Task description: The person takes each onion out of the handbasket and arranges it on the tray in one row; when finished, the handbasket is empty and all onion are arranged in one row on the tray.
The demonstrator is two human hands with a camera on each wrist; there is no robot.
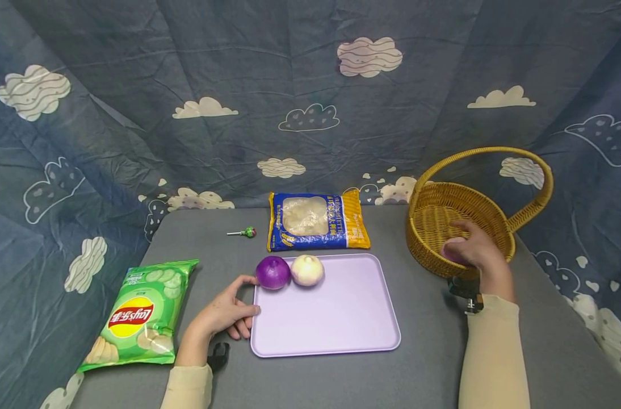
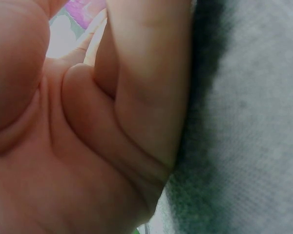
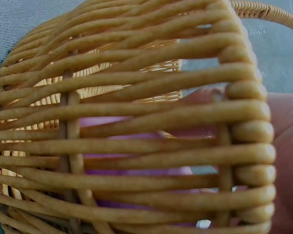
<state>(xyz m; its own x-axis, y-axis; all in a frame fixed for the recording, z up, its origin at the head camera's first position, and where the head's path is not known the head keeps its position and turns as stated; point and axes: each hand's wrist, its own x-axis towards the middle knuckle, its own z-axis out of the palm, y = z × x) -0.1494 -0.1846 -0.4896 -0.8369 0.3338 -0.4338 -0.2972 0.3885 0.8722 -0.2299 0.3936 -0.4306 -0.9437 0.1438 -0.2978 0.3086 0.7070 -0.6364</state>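
Observation:
My left hand [image 1: 223, 311] is at the left rim of a lilac tray [image 1: 331, 318], its thumb over the edge and its lower fingers curled beside it. The left index fingertip reaches a purple onion [image 1: 273, 272] at the tray's upper left corner. A pale onion [image 1: 307, 270] sits right next to it on the tray. My right hand [image 1: 478, 248] reaches into a wicker basket [image 1: 428, 258] and holds a pink rounded thing [image 1: 452, 250]. In the right wrist view, the basket's weave [image 3: 151, 109] partly hides this pink thing [image 3: 102, 122].
Behind the tray lies a blue and yellow pasta bag [image 1: 310, 218], with a lollipop [image 1: 249, 232] to its left. A green chip bag [image 1: 139, 315] lies beyond my left forearm. The basket's tall handle [image 1: 481, 150] arches over its opening. A cloud-print cloth [image 1: 259, 74] hangs behind.

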